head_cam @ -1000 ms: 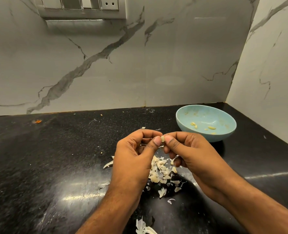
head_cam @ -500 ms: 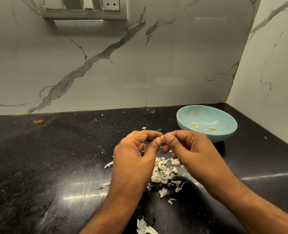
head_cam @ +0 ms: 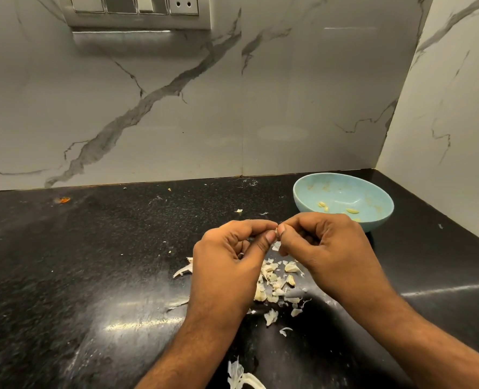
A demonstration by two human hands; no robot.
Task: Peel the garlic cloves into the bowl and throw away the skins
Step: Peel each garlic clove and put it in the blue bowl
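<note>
My left hand and my right hand meet fingertip to fingertip over the black counter, both pinching one small garlic clove that is mostly hidden by the thumbs. Below the hands lies a heap of garlic skins and cloves. A light blue bowl stands just beyond my right hand, with a few peeled cloves inside it.
More skin scraps lie at the counter's near edge and left of my left hand. Marble walls close the back and the right side. A switch panel hangs on the back wall. An orange speck sits far left.
Both hands have stayed together on the clove, with the fingers working slightly; the thumbs now cover more of it. The pile and bowl have not moved.
</note>
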